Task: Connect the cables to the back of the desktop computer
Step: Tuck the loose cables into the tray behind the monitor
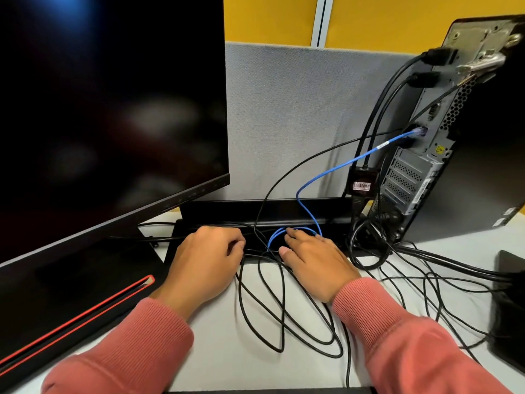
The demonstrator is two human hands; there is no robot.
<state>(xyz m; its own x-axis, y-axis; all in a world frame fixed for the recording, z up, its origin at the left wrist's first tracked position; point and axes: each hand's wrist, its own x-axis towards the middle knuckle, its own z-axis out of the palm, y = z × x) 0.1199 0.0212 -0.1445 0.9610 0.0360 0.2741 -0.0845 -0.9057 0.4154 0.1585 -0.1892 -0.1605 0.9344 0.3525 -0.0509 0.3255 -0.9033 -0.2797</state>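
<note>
Blue cable (309, 182) is running from the computer (443, 143) at two o'clock down to the right hand (315, 263), lying flat-fingered on its loop, nearer than the left hand (207, 260), curling over black cables (272, 308).

The left hand (206, 260) curls its fingertips down among the black cables (284, 314); whether it grips one cannot be told. The fingertips of the right hand (315, 263) are lost against the dark cable tray (216, 214) beside the blue cable (335, 169). The monitor (108, 109) is cut by the top and left edges. The desktop computer (477, 143) runs off the right edge, its port labels too small to read. A black box (508, 308) on the bench (216, 336) is cropped at right.
</note>
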